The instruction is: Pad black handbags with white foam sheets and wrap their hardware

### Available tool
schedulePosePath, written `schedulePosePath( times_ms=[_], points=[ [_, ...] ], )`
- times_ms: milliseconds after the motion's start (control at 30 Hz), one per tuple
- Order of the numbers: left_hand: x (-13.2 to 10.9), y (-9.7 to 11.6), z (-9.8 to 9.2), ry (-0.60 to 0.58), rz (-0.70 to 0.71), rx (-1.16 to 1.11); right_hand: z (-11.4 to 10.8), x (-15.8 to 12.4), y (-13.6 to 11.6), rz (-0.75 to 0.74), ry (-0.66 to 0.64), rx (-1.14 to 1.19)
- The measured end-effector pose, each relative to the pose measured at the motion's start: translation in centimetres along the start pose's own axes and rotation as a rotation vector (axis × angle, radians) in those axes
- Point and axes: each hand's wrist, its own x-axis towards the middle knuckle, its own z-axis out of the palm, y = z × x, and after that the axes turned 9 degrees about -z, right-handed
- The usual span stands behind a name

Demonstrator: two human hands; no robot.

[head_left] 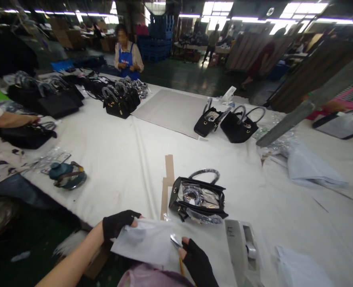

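In black fingerless gloves, both hands are at the table's near edge. My left hand (121,225) pinches the left top corner of a thin, whitish, see-through sheet or pouch (149,243). A darker patch shows through it. My right hand (196,259) is closed on a small silver-bladed tool (175,241), whose tip lies against the sheet's right side; its exact kind is unclear. Below that hand a thin yellow stick (181,266) shows. Just beyond my hands stands an open black handbag (181,183) with wrapped handles, stuffing and a coiled wrapped strap inside.
Brown card strips (169,169) lie left of the handbag, and a grey marked device (238,247) sits right. More black handbags (239,125) stand farther back. A slanted post (308,101) rises at right. At left are a teal-topped object (65,174) and a co-worker's arm (12,118).
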Motion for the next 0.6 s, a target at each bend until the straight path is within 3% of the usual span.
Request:
schedulePosePath(
  times_ms=[167,333,500,600],
  points=[
    [-2.1,1.0,1.1,-0.033,0.034,0.153,-0.9,2.0,-4.1,-0.183,-0.025,0.229],
    [-2.2,1.8,3.3,-0.077,0.056,0.188,-1.2,2.4,-4.5,0.085,-0.277,0.528],
    [-1.3,2.1,5.4,-0.087,0.034,0.207,-1.8,1.6,-6.3,-0.073,-0.529,0.327],
    [-0.2,1.6,6.2,-0.099,0.050,0.147,-2.5,1.5,-6.4,-0.122,-0.532,0.255]
  ],
)
